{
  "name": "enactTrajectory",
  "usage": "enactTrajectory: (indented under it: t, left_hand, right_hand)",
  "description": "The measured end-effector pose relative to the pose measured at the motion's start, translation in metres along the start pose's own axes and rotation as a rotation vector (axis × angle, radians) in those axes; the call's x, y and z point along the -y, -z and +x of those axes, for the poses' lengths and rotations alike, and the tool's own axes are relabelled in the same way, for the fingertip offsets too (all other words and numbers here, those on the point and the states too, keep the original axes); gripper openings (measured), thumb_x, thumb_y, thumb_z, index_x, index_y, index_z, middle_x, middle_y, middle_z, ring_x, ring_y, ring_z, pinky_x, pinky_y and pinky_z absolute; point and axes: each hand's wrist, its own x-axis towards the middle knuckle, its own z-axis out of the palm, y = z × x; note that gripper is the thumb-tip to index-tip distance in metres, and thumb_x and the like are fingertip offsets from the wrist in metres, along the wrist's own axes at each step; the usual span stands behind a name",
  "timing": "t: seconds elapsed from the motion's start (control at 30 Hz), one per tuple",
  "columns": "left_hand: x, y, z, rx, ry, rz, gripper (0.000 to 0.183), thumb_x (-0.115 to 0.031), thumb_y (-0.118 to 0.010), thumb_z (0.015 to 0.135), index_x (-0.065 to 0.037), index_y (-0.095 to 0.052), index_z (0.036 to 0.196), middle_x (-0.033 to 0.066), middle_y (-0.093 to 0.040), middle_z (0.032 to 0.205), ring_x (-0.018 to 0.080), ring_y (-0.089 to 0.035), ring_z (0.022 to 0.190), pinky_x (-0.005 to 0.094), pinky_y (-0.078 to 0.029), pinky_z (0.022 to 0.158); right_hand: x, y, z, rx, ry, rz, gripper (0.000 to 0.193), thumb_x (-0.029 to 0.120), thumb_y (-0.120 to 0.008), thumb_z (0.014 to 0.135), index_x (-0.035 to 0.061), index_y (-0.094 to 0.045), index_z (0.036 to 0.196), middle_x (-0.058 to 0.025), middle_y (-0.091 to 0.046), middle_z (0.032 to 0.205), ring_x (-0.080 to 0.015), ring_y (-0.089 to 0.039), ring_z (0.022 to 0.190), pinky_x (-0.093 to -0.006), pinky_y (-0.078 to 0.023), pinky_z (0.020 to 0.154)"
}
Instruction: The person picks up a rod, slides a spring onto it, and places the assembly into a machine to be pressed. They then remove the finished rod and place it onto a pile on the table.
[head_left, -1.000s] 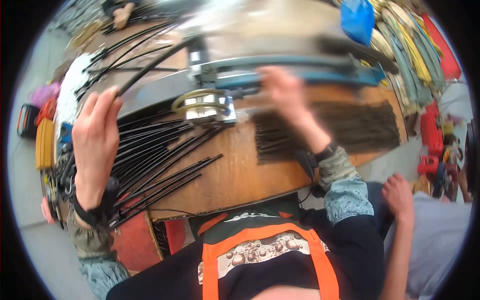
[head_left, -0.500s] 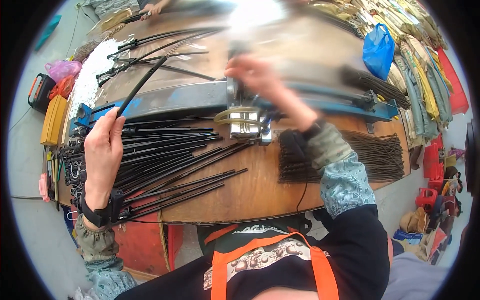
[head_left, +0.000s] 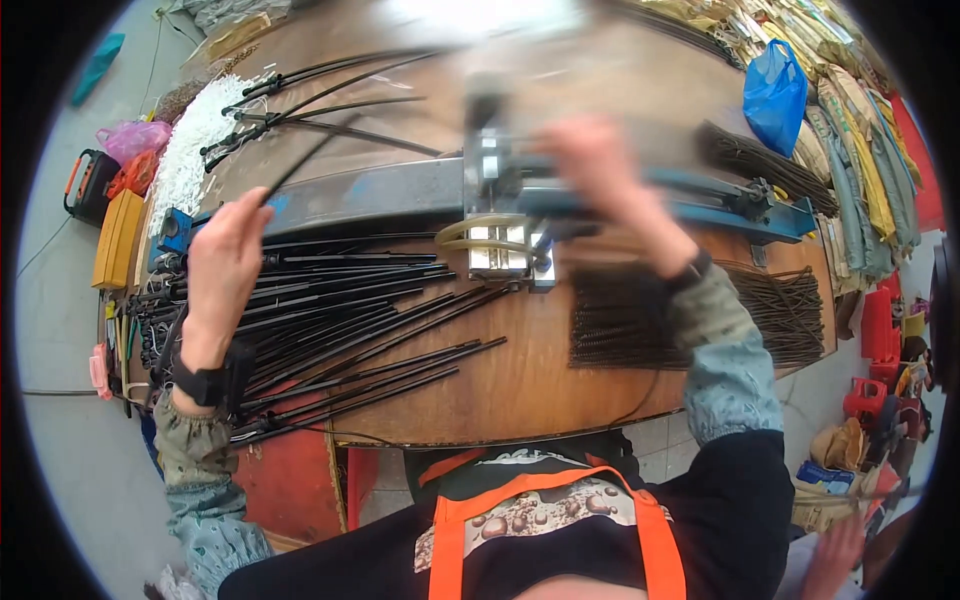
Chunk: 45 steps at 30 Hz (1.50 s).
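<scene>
My left hand (head_left: 225, 265) is closed around a thin black rod (head_left: 312, 152) that slants up and to the right, its far end smeared by motion. Below that hand, many similar black rods (head_left: 330, 312) lie in a loose pile on the wooden table (head_left: 540, 375). My right hand (head_left: 595, 165) is blurred above the blue metal rail, right of the upright part of a machine; its fingers cannot be made out. A metal clamp block (head_left: 497, 262) with a pale looped hose sits at the middle of the rail (head_left: 400, 190).
Dark coiled springs (head_left: 760, 310) lie in a wide bundle at right, with another bundle (head_left: 765, 165) behind the rail. More rods (head_left: 320, 125) and white pieces (head_left: 205, 140) lie far left. A blue bag (head_left: 775, 98) stands far right. Another person's hand (head_left: 835, 555) shows lower right.
My right hand has swung right, away from the machine's upright. The rod in my left hand has blurred, and its coiled end no longer shows clearly. The view has shifted slightly.
</scene>
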Motion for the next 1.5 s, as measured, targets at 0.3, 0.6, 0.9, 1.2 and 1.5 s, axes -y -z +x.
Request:
enactTrajectory:
  t: [0.3, 0.6, 0.9, 1.2, 1.5]
  left_hand:
    - [-0.046, -0.128, 0.062, 0.095, -0.423, -0.106, 0.011, -0.015, -0.062, 0.089, -0.005, -0.062, 0.093, 0.0137, -0.063, 0.082, 0.0340, -0.064, 0.078, 0.0434, -0.051, 0.066]
    - [-0.056, -0.124, 0.068, 0.153, -0.302, -0.127, 0.018, -0.021, -0.064, 0.090, -0.004, -0.060, 0.085, 0.0132, -0.061, 0.078, 0.0345, -0.062, 0.076, 0.0441, -0.049, 0.066]
    - [-0.055, -0.144, 0.062, -0.042, -0.227, -0.274, 0.015, -0.021, -0.071, 0.083, -0.008, -0.064, 0.081, 0.0111, -0.061, 0.079, 0.0348, -0.061, 0.077, 0.0431, -0.049, 0.068]
    - [-0.047, -0.152, 0.071, 0.126, -0.332, -0.144, 0.011, -0.018, -0.063, 0.088, -0.007, -0.063, 0.088, 0.0152, -0.063, 0.078, 0.0382, -0.062, 0.076, 0.0466, -0.049, 0.066]
    - [-0.061, -0.151, 0.071, 0.044, -0.306, -0.105, 0.011, -0.021, -0.062, 0.089, -0.010, -0.065, 0.089, 0.0121, -0.067, 0.080, 0.0339, -0.065, 0.075, 0.0433, -0.049, 0.064]
  right_hand:
    - [-0.042, 0.082, -0.094, -0.022, -0.193, -0.161, 0.005, 0.009, -0.061, 0.088, 0.0051, -0.062, 0.085, -0.0092, -0.063, 0.081, -0.0276, -0.058, 0.082, -0.0378, -0.041, 0.082]
    - [-0.046, 0.061, -0.094, -0.051, -0.253, -0.069, 0.012, 0.013, -0.059, 0.094, 0.0029, -0.059, 0.087, -0.0099, -0.058, 0.079, -0.0274, -0.054, 0.079, -0.0357, -0.040, 0.084]
    - [-0.044, 0.057, -0.095, -0.051, -0.274, -0.089, 0.007, 0.011, -0.063, 0.092, 0.0047, -0.064, 0.094, -0.0091, -0.063, 0.089, -0.0266, -0.057, 0.091, -0.0363, -0.038, 0.091]
    - [0.029, 0.059, -0.083, 0.020, -0.121, -0.168, 0.036, 0.007, -0.070, 0.080, 0.0077, -0.066, 0.116, -0.0066, -0.066, 0.124, -0.0295, -0.051, 0.130, -0.0456, -0.023, 0.114]
    - [0.046, 0.065, -0.127, -0.082, -0.198, -0.025, 0.030, 0.010, -0.071, 0.082, 0.0079, -0.066, 0.112, -0.0053, -0.069, 0.114, -0.0269, -0.058, 0.118, -0.0441, -0.033, 0.105]
